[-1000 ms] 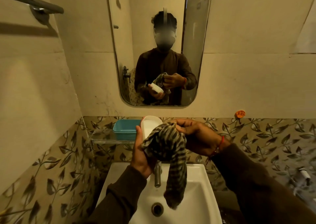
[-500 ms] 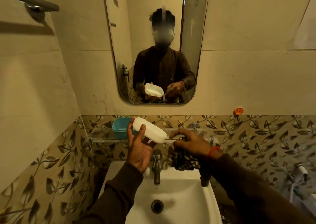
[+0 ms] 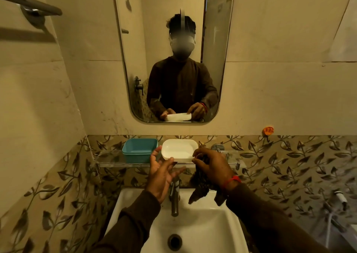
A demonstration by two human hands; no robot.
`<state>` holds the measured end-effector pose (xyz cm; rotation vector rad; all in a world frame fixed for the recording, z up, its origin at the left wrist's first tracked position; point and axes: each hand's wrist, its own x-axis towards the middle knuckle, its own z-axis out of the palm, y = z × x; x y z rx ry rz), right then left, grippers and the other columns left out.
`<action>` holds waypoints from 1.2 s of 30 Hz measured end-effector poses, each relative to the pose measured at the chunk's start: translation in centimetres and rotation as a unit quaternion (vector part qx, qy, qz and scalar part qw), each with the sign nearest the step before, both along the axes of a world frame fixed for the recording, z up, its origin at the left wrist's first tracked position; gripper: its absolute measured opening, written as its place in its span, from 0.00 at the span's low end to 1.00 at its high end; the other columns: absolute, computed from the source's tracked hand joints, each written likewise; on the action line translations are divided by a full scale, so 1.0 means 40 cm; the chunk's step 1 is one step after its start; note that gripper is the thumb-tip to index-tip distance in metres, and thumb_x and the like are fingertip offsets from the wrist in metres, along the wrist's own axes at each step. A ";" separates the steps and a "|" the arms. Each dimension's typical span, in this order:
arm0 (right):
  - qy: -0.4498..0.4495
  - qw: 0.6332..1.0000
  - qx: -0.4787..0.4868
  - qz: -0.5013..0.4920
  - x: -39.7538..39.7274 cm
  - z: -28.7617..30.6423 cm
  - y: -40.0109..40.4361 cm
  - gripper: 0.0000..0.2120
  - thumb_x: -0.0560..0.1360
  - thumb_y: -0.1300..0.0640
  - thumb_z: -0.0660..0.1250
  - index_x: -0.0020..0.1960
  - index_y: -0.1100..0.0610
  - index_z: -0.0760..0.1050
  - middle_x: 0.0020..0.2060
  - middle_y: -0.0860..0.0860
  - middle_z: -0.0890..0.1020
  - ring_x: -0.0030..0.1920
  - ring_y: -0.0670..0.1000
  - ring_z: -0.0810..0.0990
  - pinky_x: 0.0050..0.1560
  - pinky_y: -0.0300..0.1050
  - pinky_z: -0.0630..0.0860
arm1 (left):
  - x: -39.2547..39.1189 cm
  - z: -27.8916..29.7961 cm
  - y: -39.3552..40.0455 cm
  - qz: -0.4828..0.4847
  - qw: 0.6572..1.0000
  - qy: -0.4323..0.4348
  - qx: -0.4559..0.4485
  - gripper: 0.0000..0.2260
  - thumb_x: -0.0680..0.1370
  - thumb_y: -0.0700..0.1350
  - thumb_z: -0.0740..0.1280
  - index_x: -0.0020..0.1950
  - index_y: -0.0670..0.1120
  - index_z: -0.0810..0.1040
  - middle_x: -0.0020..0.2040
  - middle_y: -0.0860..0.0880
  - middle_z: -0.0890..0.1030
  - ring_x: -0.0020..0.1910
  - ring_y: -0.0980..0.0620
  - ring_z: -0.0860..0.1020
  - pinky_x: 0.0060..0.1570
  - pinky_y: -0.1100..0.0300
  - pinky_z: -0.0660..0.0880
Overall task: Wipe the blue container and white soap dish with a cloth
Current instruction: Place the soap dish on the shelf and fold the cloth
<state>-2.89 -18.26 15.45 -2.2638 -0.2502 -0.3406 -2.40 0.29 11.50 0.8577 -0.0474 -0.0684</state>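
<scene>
Above a white sink (image 3: 195, 231), a narrow glass shelf (image 3: 110, 163) runs along the leaf-patterned wall tiles. On it stands the blue container (image 3: 139, 150), upright and open-topped, with the white soap dish (image 3: 178, 149) just beside it on the right, also open side up. Whether the dish's base rests fully on the shelf cannot be told, because both hands cover its front edge.

The person's left hand (image 3: 161, 175) is spread open with loose fingers, palm facing the dish; its fingertips sit at the dish's left front corner, gripping nothing. The right hand (image 3: 210, 166) pinches the dish's right front rim with its fingertips, while a dark striped cloth (image 3: 201, 185) is bunched under the palm and hangs down toward the sink. Most of the cloth is hidden by the hand and dark sleeve, and its pattern is hard to make out in the dim light.

A metal tap (image 3: 174, 198) rises between the wrists. The mirror (image 3: 173, 52) above reflects the person with a blurred face, both hands at the dish. A towel rail (image 3: 29, 3) is cut off at upper left.
</scene>
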 end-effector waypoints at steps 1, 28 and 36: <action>-0.001 1.000 -0.022 -0.010 0.015 -0.010 -0.004 0.07 0.75 0.52 0.69 0.53 0.45 0.77 0.47 0.46 0.82 0.45 0.43 0.78 0.39 0.28 0.70 | 0.010 0.000 -0.002 0.011 0.998 0.003 0.061 0.26 0.81 0.34 0.64 0.74 0.57 0.66 0.73 0.43 0.71 0.65 0.39 0.78 0.47 0.45 0.85; -0.040 0.998 -0.010 -0.047 0.054 -0.074 -0.028 0.07 0.76 0.47 0.65 0.53 0.44 0.71 0.45 0.45 0.78 0.45 0.42 0.78 0.41 0.36 0.78 | -0.071 -0.069 -0.019 0.093 0.902 -0.067 0.416 0.14 0.82 0.53 0.65 0.66 0.66 0.73 0.68 0.53 0.78 0.54 0.58 0.82 0.52 0.58 0.81; 0.012 0.991 0.124 0.051 -0.111 -0.093 0.122 0.09 0.75 0.65 0.68 0.50 0.54 0.77 0.48 0.49 0.78 0.47 0.39 0.77 0.46 0.29 0.74 | -0.227 -0.168 -0.093 -0.129 0.942 0.309 0.001 0.34 0.69 0.77 0.62 0.65 0.57 0.81 0.68 0.47 0.80 0.69 0.35 0.74 0.60 0.38 0.77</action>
